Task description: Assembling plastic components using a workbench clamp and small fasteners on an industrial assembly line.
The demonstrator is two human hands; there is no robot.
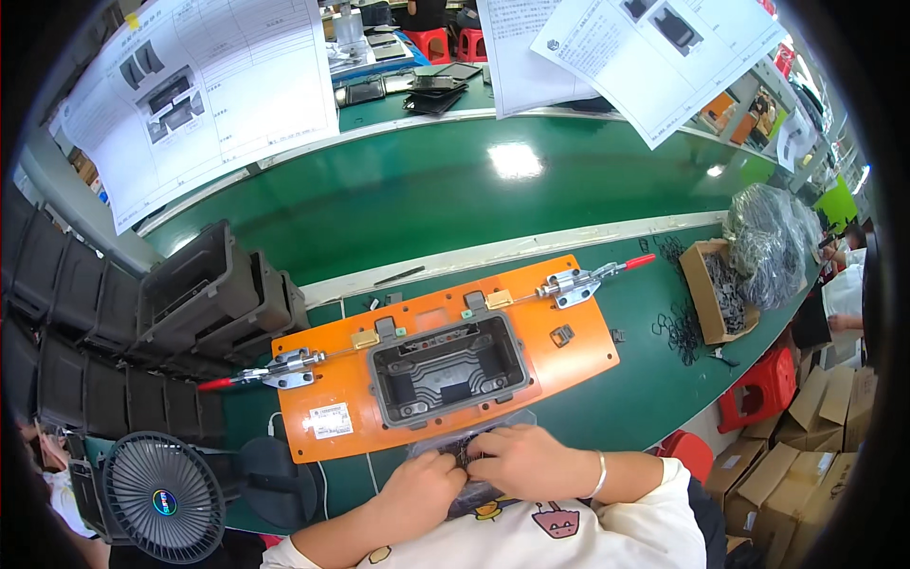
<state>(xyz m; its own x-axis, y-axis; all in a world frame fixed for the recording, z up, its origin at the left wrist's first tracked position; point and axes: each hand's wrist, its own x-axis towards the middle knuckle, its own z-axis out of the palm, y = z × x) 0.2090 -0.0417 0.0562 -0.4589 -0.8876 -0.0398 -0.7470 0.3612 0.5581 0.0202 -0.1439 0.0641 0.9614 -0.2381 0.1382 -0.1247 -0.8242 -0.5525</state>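
Note:
Close to my body, both hands are at a clear plastic bag [517, 418] with dark contents I cannot make out. My left hand [424, 486] is closed, its fingers curled at the bag's left side. My right hand [533, 462], with a bracelet at the wrist, is closed too, its fingertips bent down into the bag's mouth. Just beyond the bag lies an orange fixture board [569, 370]. A dark grey open box [448, 368] sits in its middle, between two red-handled toggle clamps [294, 368]. A small dark clip [562, 335] rests on the board's right part.
Stacked dark grey boxes [190, 289] fill the left side, with a black fan [163, 498] in front. At right, a cardboard box [703, 294] of black parts stands beside loose black rings [677, 332] and a large plastic bag [770, 242]. Paper sheets [218, 104] hang ahead.

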